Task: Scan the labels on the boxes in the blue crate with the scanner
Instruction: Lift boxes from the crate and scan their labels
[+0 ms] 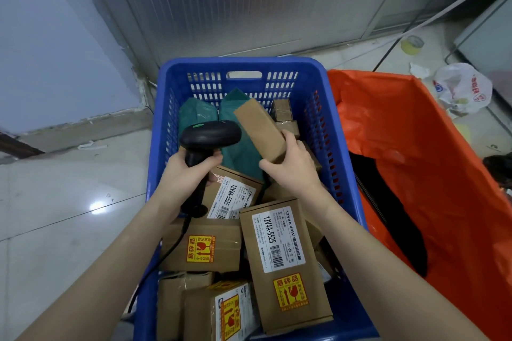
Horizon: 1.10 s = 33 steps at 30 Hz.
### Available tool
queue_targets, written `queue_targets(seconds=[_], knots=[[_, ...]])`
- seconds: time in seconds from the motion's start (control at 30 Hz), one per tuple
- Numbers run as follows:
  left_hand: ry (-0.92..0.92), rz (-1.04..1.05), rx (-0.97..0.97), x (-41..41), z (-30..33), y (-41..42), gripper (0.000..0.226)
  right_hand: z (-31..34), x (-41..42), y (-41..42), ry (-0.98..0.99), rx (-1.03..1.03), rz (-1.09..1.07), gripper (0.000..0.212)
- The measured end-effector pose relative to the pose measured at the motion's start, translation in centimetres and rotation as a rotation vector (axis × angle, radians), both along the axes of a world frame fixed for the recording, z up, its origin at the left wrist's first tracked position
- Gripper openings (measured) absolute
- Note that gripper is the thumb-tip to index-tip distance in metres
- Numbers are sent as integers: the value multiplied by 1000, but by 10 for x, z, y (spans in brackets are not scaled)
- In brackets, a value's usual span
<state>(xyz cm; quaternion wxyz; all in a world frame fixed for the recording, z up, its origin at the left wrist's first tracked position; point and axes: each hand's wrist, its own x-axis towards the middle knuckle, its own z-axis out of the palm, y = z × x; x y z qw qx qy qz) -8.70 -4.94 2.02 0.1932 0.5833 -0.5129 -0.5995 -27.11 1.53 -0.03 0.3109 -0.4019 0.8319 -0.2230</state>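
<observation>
A blue crate (243, 68) in the middle of the view holds several brown cardboard boxes and two green mailer bags (238, 152). My left hand (185, 171) grips the handle of a black corded scanner (209, 137), its head over the crate. My right hand (291, 166) holds a plain brown box (259, 127) tilted up above the others, right beside the scanner head; no label shows on its visible faces. Below, a box with a white barcode label (278, 241) lies face up, and another labelled box (232, 198) sits partly under the scanner.
An orange plastic bag (415, 147) lines a container right of the crate, with dark contents inside. On the floor at the back right lie a roll of tape (412, 44), a white plastic bag (462, 88) and cables. Tiled floor lies to the left, walls behind.
</observation>
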Motion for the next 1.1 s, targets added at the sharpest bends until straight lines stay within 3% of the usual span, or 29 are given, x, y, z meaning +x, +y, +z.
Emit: queue_targets(seconds=[0.2,0.33,0.43,0.53,0.63,0.8,1.0,1.1], knots=[[59,19,-39,5,49,17,28,56,4,20,-202,-167,-158,72],[142,53,-50,6,85,33,28,92,8,41,-381,-273,-267,39],[229,51,-64,8,112,50,22,118,15,61,-639,-336,-379,23],[278,32,-69,13,130,65,14,138,21,81,-747,-361,-417,23],[280,18,-53,20,140,78,25,156,26,102,-841,-395,-452,15],[291,26,-55,25,152,97,25,171,32,131,-928,-411,-426,26],[318,-6,-50,27,167,109,53,168,40,153,-907,-416,-358,28],[317,-15,-89,28,170,112,39,169,43,159,-846,-408,-319,29]])
